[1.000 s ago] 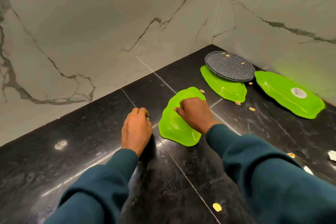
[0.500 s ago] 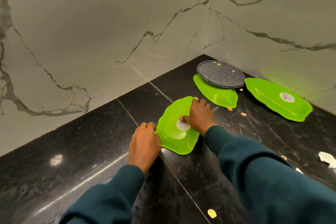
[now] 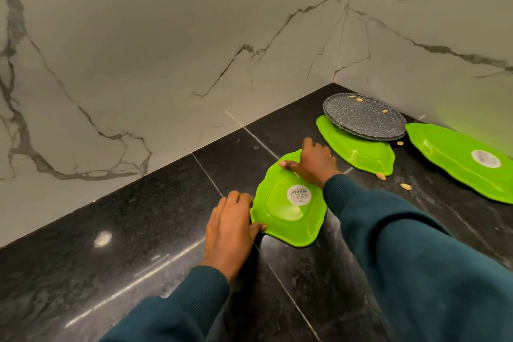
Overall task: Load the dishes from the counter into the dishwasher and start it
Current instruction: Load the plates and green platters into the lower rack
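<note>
Lifting the near green plate cleanly off the counter

The near green plate [image 3: 288, 203] lies upside down on the black counter [image 3: 111, 244], its round label facing up, just in front of the marble wall corner. The left hand [image 3: 230, 226] pinches its left rim, thumb on top and fingers curled at the edge. The right hand [image 3: 312, 162] grips the far rim, fingers hooked over the back edge and thumb laid on the upturned base. Both hands are thus clamped on this one plate, which sits flat or nearly so.

To lift it well, the fingertips probably need to work under the rim first, since a flat plate on polished stone offers little purchase; tipping one edge up should help. Two more green plates [image 3: 358, 151] [image 3: 458, 158] and a speckled grey plate [image 3: 363, 116], which rests on one of them, wait further back, with crumbs [image 3: 405, 186] scattered near, so a straight lift toward the body looks safest
</note>
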